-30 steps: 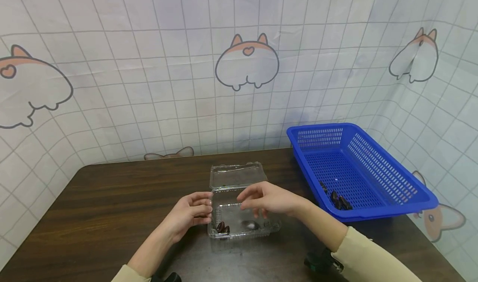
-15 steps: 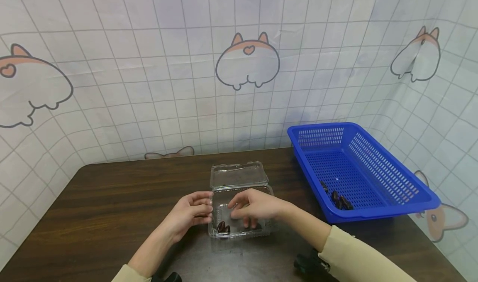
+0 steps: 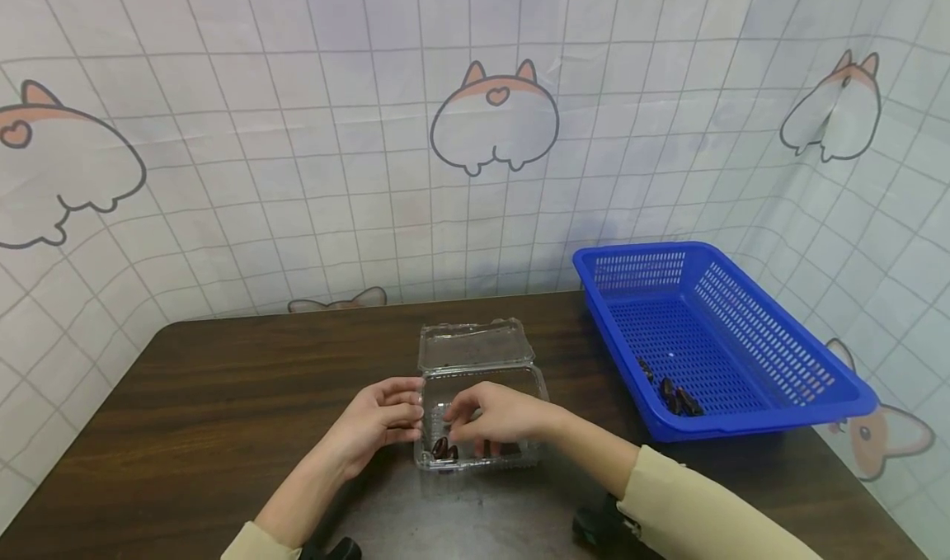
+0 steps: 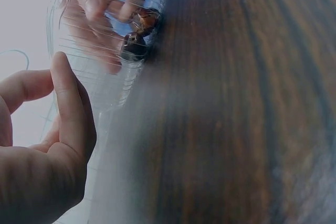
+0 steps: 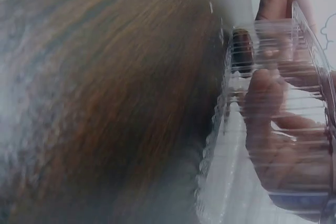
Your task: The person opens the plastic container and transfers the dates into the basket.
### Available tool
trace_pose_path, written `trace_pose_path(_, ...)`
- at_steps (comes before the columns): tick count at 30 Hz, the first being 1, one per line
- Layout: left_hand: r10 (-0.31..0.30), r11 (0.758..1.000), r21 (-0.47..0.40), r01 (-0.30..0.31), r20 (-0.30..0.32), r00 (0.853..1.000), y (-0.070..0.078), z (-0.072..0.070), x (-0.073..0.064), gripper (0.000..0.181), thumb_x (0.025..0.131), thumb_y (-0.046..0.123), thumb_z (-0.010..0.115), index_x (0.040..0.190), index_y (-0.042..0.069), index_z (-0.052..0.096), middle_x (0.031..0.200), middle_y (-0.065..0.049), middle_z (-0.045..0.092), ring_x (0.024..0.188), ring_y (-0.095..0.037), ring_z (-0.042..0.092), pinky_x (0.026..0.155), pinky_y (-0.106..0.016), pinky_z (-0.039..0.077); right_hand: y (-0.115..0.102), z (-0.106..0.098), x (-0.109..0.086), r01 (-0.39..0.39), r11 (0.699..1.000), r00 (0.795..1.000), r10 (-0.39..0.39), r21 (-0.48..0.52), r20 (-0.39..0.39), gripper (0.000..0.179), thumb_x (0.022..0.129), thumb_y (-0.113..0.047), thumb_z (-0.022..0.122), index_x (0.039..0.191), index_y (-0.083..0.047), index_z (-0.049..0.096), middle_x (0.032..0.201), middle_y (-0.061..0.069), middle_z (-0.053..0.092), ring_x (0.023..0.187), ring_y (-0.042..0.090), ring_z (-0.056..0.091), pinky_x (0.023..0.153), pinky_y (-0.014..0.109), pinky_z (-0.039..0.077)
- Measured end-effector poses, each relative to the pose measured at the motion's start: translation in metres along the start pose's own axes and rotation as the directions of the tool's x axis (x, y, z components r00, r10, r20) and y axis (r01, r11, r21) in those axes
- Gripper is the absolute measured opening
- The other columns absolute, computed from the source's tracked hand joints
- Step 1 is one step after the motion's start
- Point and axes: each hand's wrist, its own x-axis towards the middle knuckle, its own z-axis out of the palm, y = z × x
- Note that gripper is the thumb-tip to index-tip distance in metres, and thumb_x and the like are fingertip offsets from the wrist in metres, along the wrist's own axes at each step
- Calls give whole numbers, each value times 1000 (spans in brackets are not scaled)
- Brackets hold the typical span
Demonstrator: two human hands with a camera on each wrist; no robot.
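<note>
A clear plastic clamshell box (image 3: 534,378) stands on the table with its lid (image 3: 475,345) folded back. My left hand (image 3: 382,420) rests its fingertips against the box's left wall. My right hand (image 3: 493,416) reaches down inside the box with bent fingers and holds nothing that shows. Glossy, dark brown oval pieces (image 3: 440,448) lie in the front left corner, near the right fingertips. Another dark piece (image 3: 510,449) shows beside the right fingers, partly hidden by them. Through the clear wall in the left wrist view, the right fingers hang close over two dark pieces (image 4: 134,45).
At the right stands a blue slotted basket (image 3: 731,418) with several similar dark pieces (image 3: 679,397) in its near left corner. Behind the brown wooden table (image 3: 223,395) hangs a white gridded wall sheet (image 3: 334,181) with cartoon dogs.
My right hand has moved left and lower into the box. The dark piece that was under its fingers is now largely covered by them. The left hand has stayed at the wall.
</note>
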Motion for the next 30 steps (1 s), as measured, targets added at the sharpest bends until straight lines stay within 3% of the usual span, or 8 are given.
trace_pose_path(14, 0, 1000, -1, 0, -5, 1000, 0, 0, -1, 55, 96, -1, 65, 145, -12, 41, 107, -11, 58, 82, -17, 65, 77, -31, 61, -3, 9, 8, -3, 999, 999, 4, -37, 36, 30, 96, -11, 71, 122, 3, 70, 83, 3, 71, 61, 16, 62, 47, 25, 47)
trace_pose_path(30, 2, 1000, -2, -2, -11, 1000, -1, 0, -2, 56, 95, -2, 65, 145, -13, 41, 108, -11, 58, 82, -16, 64, 77, -30, 61, -5, 12, 11, 32, 996, 999, -29, -82, 32, 6, 91, -1, 76, 95, -6, 75, 74, 1, 68, 55, 13, 59, 47, 22, 46)
